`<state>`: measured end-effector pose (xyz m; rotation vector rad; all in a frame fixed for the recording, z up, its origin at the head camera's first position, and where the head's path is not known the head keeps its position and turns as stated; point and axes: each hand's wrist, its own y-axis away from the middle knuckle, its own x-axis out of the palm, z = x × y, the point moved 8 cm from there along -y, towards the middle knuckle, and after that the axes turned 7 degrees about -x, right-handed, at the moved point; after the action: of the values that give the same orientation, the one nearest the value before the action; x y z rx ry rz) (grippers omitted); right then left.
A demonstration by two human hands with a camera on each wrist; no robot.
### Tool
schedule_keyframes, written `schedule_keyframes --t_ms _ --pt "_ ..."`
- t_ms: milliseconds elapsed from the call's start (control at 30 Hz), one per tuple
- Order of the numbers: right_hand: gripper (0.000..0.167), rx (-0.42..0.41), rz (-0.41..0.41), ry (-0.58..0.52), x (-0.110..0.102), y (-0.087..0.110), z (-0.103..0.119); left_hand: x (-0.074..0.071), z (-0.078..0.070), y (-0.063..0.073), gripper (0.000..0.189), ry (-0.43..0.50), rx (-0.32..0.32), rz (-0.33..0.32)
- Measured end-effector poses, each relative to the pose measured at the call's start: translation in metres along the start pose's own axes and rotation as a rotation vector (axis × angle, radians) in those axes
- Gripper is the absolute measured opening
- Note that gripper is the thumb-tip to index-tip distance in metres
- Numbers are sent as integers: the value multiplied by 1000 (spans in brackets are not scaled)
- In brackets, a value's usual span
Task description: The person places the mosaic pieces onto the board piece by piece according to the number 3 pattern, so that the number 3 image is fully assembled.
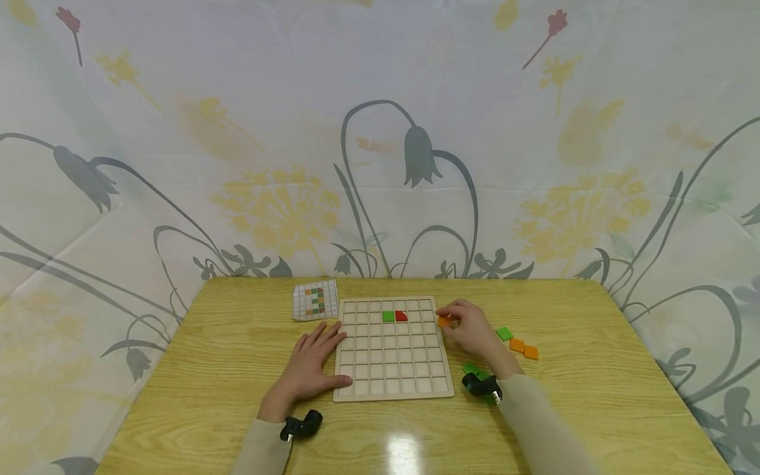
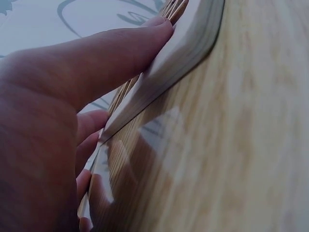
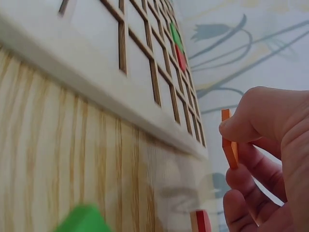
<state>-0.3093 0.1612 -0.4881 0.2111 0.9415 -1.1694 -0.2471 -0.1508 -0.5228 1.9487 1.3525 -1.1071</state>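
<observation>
A square wooden grid board [image 1: 392,356] lies on the table. In its far row of cells, a green square tile [image 1: 388,316] sits beside a red quarter-round tile [image 1: 401,316]. My left hand [image 1: 305,369] rests at the board's left edge with fingers spread, and its thumb lies over the near left rim, as the left wrist view also shows. Just off the board's far right edge, my right hand [image 1: 472,330] pinches an orange tile [image 3: 230,152] between thumb and fingers. The right wrist view shows this tile held on edge, apart from the board.
A printed pattern card [image 1: 315,303] lies behind the board's left corner. Right of the board are a loose green tile [image 1: 504,334] and two orange tiles [image 1: 524,348]. More green tiles [image 1: 471,368] lie partly hidden under the right wrist. A red piece [image 3: 202,221] shows near the right hand.
</observation>
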Motion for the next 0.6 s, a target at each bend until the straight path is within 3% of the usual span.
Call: schedule_keyframes --t_ms 600 --pt "27 18 27 -110 36 -25 11 -1 -1 0 89 0 -2 2"
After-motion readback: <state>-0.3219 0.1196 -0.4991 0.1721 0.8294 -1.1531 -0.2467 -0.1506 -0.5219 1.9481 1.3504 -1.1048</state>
